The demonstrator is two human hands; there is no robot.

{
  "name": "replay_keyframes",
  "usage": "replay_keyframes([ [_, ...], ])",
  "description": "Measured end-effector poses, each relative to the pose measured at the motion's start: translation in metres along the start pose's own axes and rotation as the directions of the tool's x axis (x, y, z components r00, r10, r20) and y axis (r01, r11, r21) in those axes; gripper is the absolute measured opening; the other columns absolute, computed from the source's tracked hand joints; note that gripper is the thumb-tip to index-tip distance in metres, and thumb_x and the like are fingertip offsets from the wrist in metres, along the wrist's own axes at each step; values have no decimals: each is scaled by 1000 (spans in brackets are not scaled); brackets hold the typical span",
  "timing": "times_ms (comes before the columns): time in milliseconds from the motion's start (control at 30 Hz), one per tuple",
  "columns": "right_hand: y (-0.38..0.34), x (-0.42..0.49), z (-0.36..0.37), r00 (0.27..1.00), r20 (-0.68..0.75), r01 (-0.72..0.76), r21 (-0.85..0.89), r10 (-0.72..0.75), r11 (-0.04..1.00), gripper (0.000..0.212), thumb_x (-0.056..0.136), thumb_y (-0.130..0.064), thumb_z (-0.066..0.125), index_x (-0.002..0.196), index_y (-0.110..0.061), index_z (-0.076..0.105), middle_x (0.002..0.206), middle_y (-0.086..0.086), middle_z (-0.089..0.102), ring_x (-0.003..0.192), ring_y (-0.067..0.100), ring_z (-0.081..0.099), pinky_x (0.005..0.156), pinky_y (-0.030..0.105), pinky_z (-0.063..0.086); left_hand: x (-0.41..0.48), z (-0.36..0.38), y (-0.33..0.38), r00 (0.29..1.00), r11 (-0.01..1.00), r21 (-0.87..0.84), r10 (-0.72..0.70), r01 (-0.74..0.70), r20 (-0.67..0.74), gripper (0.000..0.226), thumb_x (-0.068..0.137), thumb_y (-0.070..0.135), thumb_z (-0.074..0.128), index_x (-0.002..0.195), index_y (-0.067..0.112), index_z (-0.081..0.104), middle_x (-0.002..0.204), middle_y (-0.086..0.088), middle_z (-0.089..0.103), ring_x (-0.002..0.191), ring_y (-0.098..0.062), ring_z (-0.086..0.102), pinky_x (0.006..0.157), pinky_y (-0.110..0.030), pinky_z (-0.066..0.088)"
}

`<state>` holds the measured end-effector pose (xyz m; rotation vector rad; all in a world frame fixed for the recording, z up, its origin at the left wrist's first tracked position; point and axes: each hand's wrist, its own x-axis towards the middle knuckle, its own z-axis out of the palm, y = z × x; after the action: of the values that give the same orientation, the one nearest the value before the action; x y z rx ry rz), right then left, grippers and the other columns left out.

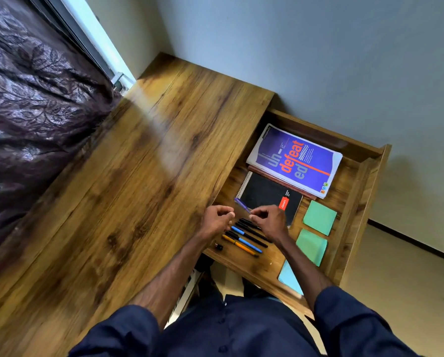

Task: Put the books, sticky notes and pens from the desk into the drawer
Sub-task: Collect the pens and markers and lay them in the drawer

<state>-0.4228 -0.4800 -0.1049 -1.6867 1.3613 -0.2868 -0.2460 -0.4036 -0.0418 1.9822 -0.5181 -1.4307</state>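
Observation:
The drawer (pixel 355 202) stands open at the right of the desk (pixel 138 176). Inside it lie a purple book (pixel 295 161) on top of another book, a black spiral notebook (pixel 264 194), two green sticky note pads (pixel 320 217) (pixel 312 247) and a light blue pad (pixel 289 278). Several pens (pixel 244 240), black, blue and orange, lie side by side at the drawer's near left. My right hand (pixel 269 222) pinches a purple pen (pixel 242 204) just above that row. My left hand (pixel 217 219) hovers beside it with fingers curled, holding nothing.
A small black cap (pixel 218 246) sits near the drawer's front left corner. Dark patterned fabric (pixel 35 112) lies along the desk's left side. A grey wall (pixel 318 60) is behind the desk and drawer. Light floor (pixel 409 279) shows to the right.

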Motion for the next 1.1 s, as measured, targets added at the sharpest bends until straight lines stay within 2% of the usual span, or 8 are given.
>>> replay_keyframes([
  [100, 20, 9, -8, 998, -13, -63, -141, 61, 988, 10, 83, -16, 79, 93, -17, 80, 88, -2, 77, 76, 6, 65, 70, 23, 55, -3, 1, 0, 1000, 1000, 9, -1, 1, 27, 18, 96, 8, 64, 113, 8, 68, 86, -7, 68, 69, -10, 61, 58, -20, 53],
  [300, 35, 13, -7, 989, 95, -72, -343, 111, 936, 11, 86, -16, 75, 97, -16, 79, 93, 2, 77, 83, 14, 69, 76, 32, 60, -4, 3, -6, 1000, 998, 57, -2, 1, 21, 17, 96, 12, 65, 112, 11, 70, 99, -9, 71, 79, -12, 65, 62, -20, 55],
  [433, 31, 11, 0, 988, 106, -68, -377, 116, 924, 13, 90, -14, 71, 101, -15, 78, 95, 4, 76, 84, 17, 70, 75, 33, 60, -5, 1, -9, 1000, 998, 65, -1, 0, 22, 18, 96, 13, 65, 113, 10, 70, 104, -9, 71, 81, -12, 66, 62, -19, 54],
  [567, 28, 12, 5, 988, 98, -72, -381, 117, 922, 17, 92, -13, 69, 107, -15, 77, 99, 4, 76, 84, 17, 70, 72, 28, 57, -6, -3, -9, 1000, 998, 66, -3, 2, 17, 17, 97, 13, 64, 113, 10, 69, 102, -8, 70, 78, -11, 65, 62, -18, 55],
  [767, 28, 14, 9, 980, 91, -124, -421, 178, 899, 12, 92, -15, 69, 101, -14, 76, 91, 4, 74, 79, 17, 69, 67, 26, 52, -7, -6, -11, 1000, 998, 70, -7, 5, 24, 18, 97, 13, 64, 113, 10, 69, 102, -8, 71, 77, -10, 64, 65, -21, 56],
  [967, 33, 17, 15, 978, 98, -123, -448, 185, 886, 10, 92, -16, 67, 99, -13, 75, 87, 3, 71, 76, 16, 68, 72, 32, 60, -8, -6, -12, 1000, 998, 68, 6, -8, 30, 16, 96, 14, 64, 111, 12, 69, 102, -6, 71, 79, -10, 65, 65, -20, 57],
  [1100, 36, 17, 15, 983, 70, -119, -473, 172, 873, 12, 92, -10, 66, 99, -12, 76, 87, 6, 73, 78, 21, 69, 73, 35, 61, -7, -6, -15, 999, 998, 57, 0, -2, 38, 14, 96, 13, 65, 108, 10, 70, 100, -7, 71, 77, -11, 65, 64, -24, 54],
])
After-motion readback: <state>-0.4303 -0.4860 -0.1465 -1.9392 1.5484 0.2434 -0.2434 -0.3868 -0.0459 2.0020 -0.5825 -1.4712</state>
